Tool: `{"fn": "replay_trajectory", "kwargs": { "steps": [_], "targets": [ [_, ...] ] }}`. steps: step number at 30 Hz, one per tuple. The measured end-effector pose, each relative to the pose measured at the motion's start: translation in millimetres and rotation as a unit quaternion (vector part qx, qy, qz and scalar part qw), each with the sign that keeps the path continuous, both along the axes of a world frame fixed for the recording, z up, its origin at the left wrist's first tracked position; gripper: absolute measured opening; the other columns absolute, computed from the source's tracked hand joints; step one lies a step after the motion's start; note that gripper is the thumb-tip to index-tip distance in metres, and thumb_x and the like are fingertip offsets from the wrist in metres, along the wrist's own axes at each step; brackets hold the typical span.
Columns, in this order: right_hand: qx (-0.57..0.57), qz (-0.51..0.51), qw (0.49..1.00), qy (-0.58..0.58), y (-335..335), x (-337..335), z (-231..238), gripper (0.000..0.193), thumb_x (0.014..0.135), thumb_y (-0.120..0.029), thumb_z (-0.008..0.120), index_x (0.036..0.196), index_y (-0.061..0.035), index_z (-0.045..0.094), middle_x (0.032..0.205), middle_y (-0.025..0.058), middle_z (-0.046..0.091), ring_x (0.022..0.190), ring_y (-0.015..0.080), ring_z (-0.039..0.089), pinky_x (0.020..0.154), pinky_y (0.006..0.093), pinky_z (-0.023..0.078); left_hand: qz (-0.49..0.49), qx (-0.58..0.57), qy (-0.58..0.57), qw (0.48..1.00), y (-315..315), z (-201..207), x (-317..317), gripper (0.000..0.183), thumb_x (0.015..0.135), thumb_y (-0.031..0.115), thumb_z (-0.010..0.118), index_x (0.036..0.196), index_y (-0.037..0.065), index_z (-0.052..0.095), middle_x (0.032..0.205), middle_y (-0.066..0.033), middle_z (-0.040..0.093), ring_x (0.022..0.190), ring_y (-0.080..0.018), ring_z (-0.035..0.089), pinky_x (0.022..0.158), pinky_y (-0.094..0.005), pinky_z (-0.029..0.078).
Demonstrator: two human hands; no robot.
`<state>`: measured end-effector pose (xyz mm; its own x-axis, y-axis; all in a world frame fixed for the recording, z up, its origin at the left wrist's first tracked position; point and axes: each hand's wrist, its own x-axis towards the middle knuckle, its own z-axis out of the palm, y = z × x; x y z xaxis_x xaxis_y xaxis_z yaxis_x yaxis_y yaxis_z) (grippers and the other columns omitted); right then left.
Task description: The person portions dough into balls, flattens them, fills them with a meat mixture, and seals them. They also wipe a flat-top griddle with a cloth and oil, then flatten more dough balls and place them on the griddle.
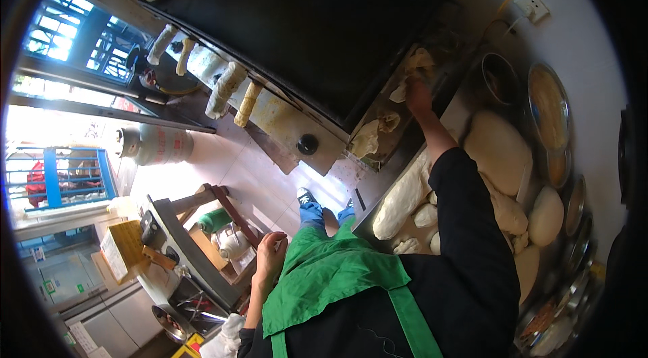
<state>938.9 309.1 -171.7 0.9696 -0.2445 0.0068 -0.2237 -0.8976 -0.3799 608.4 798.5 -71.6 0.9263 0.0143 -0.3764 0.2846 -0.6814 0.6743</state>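
Observation:
My right hand [420, 96] reaches forward to the right side of a large black griddle [283, 27]. Its fingers are closed on a crumpled beige cloth [418, 61]; the fingertips are in shadow. Nearer to me, more crumpled pale cloths [366, 140] lie on the ledge beside the griddle's corner. My left hand [268, 257] hangs low by the green apron [331, 270], loosely curled with thumb and fingers apart, and nothing shows in it. Under my right arm is a work surface with a long roll of pale dough [401, 206] and several dough lumps [496, 148].
Cloth-wrapped handles [226, 91] and a black knob [308, 144] stick out from the griddle's front. A wooden-framed stand [196, 236] is at the left, with a gas cylinder [158, 144] beyond. Metal bowls [548, 105] line the right wall below a socket [532, 5].

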Motion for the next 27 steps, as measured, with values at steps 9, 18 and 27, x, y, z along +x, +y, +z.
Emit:
{"fn": "replay_trajectory", "kwargs": {
  "steps": [9, 18, 27],
  "targets": [
    [-0.026, 0.094, 0.994, -0.046, 37.1, -65.1, 26.7, 0.02, 0.082, -0.008, 0.064, 0.101, -0.0079, 0.069, 0.108, 0.0148, 0.061, 0.104, 0.0368, 0.06, 0.086, 0.0461, 0.051, -0.122, -0.047, -0.028, 0.991, 8.6, -11.3, 64.4, 0.015, 0.086, 0.011, 0.067, 0.098, 0.001, 0.069, 0.099, -0.0164, 0.068, 0.091, -0.0327, 0.067, 0.078, -0.0381, 0.054],
    [-0.079, 0.183, 0.977, 0.076, 64.7, -72.3, 33.3, 0.035, 0.08, -0.014, 0.066, 0.114, -0.0077, 0.063, 0.109, 0.0149, 0.06, 0.102, 0.0373, 0.06, 0.086, 0.0455, 0.052, -0.055, -0.031, 0.012, 0.998, 21.9, -13.9, 53.8, 0.016, 0.085, 0.012, 0.067, 0.097, 0.001, 0.069, 0.098, -0.0162, 0.069, 0.092, -0.0317, 0.068, 0.08, -0.0383, 0.054],
    [-0.107, 0.146, 0.983, 0.043, 51.5, -58.9, 4.3, 0.021, 0.086, -0.015, 0.055, 0.102, -0.0073, 0.067, 0.099, 0.0166, 0.069, 0.095, 0.0356, 0.066, 0.08, 0.0467, 0.053, -0.104, -0.042, -0.051, 0.992, 15.1, -1.5, 68.6, 0.02, 0.086, 0.011, 0.068, 0.103, 0.001, 0.068, 0.104, -0.0155, 0.068, 0.096, -0.031, 0.067, 0.08, -0.0379, 0.054]
  ]
}}
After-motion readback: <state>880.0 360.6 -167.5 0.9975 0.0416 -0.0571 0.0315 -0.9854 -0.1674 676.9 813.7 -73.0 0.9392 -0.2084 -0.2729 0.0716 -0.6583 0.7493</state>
